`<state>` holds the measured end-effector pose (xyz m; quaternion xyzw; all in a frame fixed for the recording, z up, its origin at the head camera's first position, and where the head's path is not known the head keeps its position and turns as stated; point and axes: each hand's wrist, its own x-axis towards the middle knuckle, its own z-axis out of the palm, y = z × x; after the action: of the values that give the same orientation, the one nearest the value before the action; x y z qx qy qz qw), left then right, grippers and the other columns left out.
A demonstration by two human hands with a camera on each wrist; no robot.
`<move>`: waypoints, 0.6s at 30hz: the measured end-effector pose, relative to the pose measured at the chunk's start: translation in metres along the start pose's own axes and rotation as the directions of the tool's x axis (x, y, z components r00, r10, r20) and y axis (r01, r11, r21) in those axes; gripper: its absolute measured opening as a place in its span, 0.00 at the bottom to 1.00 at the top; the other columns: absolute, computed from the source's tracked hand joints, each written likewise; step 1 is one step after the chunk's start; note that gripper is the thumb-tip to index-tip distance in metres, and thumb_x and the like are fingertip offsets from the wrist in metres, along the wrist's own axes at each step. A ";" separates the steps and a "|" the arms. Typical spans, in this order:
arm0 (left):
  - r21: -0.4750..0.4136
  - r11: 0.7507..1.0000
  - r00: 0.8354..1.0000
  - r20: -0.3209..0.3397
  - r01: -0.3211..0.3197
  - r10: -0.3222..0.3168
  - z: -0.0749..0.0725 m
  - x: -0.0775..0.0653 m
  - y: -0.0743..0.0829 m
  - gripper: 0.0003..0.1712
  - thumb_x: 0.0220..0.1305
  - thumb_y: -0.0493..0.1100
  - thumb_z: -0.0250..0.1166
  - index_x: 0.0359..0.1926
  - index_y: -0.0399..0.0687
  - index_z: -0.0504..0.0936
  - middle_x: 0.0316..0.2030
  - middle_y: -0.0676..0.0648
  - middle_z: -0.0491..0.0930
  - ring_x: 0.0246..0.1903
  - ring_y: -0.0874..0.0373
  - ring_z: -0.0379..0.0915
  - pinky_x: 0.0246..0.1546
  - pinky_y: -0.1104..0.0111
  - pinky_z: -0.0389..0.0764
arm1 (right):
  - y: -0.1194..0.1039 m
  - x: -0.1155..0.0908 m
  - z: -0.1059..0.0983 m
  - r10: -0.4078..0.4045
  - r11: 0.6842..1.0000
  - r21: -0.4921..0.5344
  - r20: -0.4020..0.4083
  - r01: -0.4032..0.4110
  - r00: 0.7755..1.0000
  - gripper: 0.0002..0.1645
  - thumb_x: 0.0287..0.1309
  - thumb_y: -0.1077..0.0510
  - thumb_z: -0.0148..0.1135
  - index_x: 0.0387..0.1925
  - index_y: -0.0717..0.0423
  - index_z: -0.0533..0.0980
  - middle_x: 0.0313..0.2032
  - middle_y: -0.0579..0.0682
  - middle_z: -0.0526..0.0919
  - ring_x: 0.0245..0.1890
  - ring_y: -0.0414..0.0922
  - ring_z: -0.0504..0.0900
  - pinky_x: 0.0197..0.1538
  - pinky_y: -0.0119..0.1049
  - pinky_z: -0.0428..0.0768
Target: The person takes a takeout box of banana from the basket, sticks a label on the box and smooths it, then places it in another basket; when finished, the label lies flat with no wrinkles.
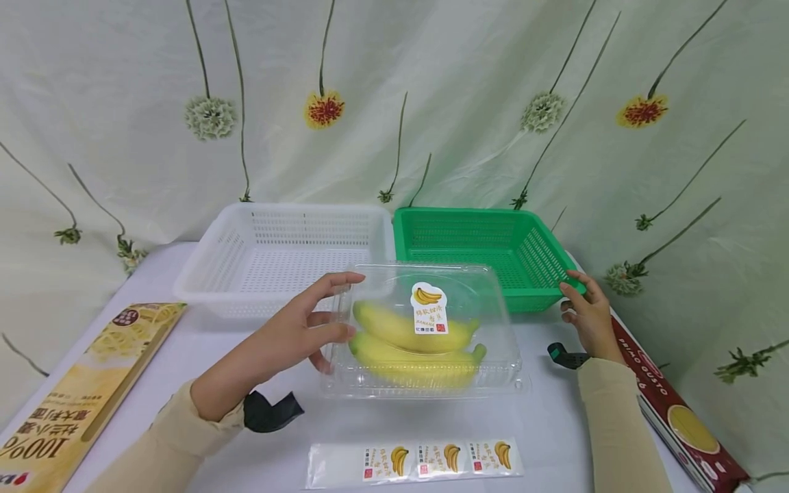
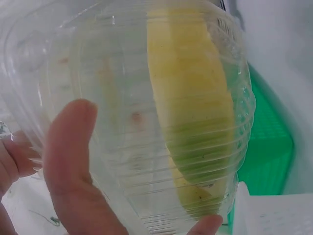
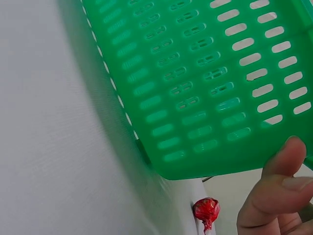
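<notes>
My left hand (image 1: 302, 329) grips the left end of a clear plastic clamshell box (image 1: 502, 335), which overlaps both baskets' front edges in the head view. Inside lie yellow bananas (image 1: 413, 356) with greenish ends, and a banana label (image 1: 429, 309) sits on the lid. In the left wrist view, the thumb and fingertips press the ribbed wall of the box (image 2: 122, 161) beside a banana (image 2: 190, 88). My right hand (image 1: 588, 318) pinches the front right corner of the green basket (image 1: 536, 301). Its thumb touches the basket's rim in the right wrist view.
A white basket (image 1: 234, 296) stands left of the green one. A strip of banana labels (image 1: 413, 463) lies at the table's front. A yellow noodle package (image 1: 98, 383) lies at left, a dark red pasta package (image 1: 678, 411) at right. A flowered cloth (image 1: 370, 150) hangs behind.
</notes>
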<state>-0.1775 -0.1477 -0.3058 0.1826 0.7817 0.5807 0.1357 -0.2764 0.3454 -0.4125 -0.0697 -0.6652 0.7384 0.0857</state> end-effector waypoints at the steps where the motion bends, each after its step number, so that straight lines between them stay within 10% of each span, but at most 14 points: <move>1: -0.002 1.000 1.000 0.000 -0.009 0.009 -0.001 0.002 0.003 0.42 0.72 0.38 0.66 0.82 0.54 0.62 0.83 0.34 0.46 0.68 0.33 0.75 0.26 0.55 0.88 | 0.000 0.000 0.000 0.001 1.000 0.000 -0.002 -0.001 1.000 0.20 0.79 0.52 0.63 0.67 0.39 0.73 0.45 0.36 0.76 0.31 0.37 0.76 0.31 0.29 0.73; 12: 0.023 0.999 0.998 -0.063 -0.024 0.025 -0.008 0.027 0.030 0.43 0.72 0.38 0.63 0.84 0.57 0.60 0.83 0.36 0.46 0.58 0.41 0.79 0.31 0.56 0.89 | 0.000 0.000 0.001 0.006 1.000 -0.021 -0.033 -0.006 0.999 0.19 0.79 0.53 0.63 0.66 0.38 0.74 0.42 0.36 0.77 0.30 0.36 0.76 0.30 0.28 0.74; 18: 0.022 0.999 0.995 -0.100 -0.030 0.032 -0.012 0.043 0.041 0.43 0.72 0.38 0.62 0.84 0.60 0.60 0.84 0.38 0.45 0.69 0.36 0.72 0.33 0.56 0.89 | 0.000 0.000 0.001 0.009 0.999 -0.034 -0.038 -0.011 0.999 0.20 0.79 0.52 0.63 0.66 0.38 0.73 0.42 0.37 0.77 0.30 0.36 0.76 0.31 0.29 0.74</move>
<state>-0.2162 -0.1279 -0.2628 0.1668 0.7903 0.5833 0.0855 -0.2769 0.3444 -0.4127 -0.0885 -0.6757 0.7258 0.0935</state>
